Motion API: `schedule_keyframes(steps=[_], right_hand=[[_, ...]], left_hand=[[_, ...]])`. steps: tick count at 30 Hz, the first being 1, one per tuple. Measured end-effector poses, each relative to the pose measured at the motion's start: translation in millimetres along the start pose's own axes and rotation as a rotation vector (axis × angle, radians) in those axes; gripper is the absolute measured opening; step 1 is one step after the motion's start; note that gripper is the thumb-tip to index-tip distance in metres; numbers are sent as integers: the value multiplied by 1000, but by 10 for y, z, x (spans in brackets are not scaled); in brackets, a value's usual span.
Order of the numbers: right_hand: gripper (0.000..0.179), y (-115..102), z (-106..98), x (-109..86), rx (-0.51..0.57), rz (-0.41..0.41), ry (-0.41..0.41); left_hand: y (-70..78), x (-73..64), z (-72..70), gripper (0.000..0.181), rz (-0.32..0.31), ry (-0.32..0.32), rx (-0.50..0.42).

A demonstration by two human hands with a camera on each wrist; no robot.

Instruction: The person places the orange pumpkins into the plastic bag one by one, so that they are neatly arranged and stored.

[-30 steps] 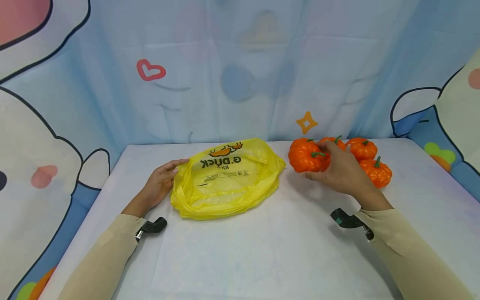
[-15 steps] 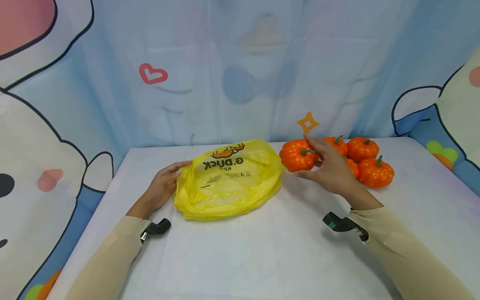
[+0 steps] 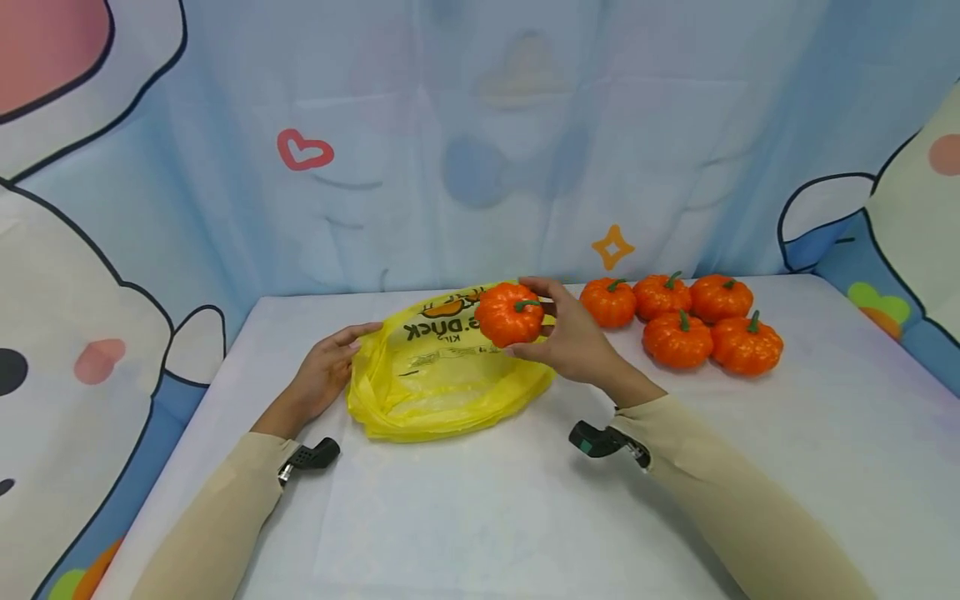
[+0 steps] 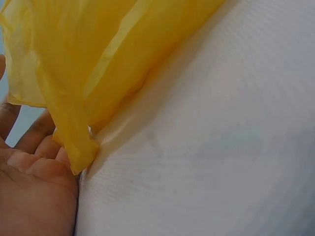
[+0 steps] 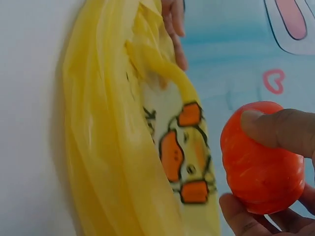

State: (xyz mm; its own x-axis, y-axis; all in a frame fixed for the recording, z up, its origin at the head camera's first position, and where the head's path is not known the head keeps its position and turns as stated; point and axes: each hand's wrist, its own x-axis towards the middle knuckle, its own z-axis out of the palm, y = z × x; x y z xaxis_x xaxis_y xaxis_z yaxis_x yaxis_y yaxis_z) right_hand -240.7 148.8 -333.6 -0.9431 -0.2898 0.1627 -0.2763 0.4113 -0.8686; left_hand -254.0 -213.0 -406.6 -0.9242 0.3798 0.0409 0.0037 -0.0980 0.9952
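Note:
My right hand (image 3: pixel 573 343) holds a small orange toy pumpkin (image 3: pixel 508 315) with a green stem, thumb on one side and fingers on the other. In the head view it overlaps the right part of a yellow plastic bag (image 3: pixel 420 392), which lies spread on the table with duck lettering inside. The right wrist view shows the gripped pumpkin (image 5: pixel 261 162) beside the printed duck face of the bag (image 5: pixel 113 147). At the bag's left edge, my left hand (image 3: pixel 326 375) rests with fingers extended against the plastic. Up close, its palm (image 4: pixel 37 191) faces the bag's crumpled corner (image 4: pixel 78 142).
Several more orange pumpkins (image 3: pixel 677 339) sit grouped at the table's back right. A white cloth covers the table (image 3: pixel 465 517). Behind it hangs a pale blue cartoon curtain (image 3: pixel 390 167). Each wrist carries a small black camera (image 3: pixel 315 454).
My right hand has carried the pumpkin leftward from the group to over the bag's right part. My left hand stays at the bag's left edge.

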Motion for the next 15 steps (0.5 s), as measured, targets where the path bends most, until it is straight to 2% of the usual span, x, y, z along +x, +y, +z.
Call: schedule_keyframes(steps=[4, 8, 12, 15], right_hand=[[89, -52, 314, 143, -32, 25, -59], [89, -84, 604, 269, -75, 112, -113], [88, -89, 819, 340, -108, 197, -149], [85, -78, 935, 361, -90, 216, -151]], left_hand=[[-2, -11, -24, 43, 10, -4, 2], [-5, -27, -39, 42, 16, -6, -4], [-8, -29, -24, 42, 17, -19, -4], [-3, -19, -6, 43, 14, -26, -9]])
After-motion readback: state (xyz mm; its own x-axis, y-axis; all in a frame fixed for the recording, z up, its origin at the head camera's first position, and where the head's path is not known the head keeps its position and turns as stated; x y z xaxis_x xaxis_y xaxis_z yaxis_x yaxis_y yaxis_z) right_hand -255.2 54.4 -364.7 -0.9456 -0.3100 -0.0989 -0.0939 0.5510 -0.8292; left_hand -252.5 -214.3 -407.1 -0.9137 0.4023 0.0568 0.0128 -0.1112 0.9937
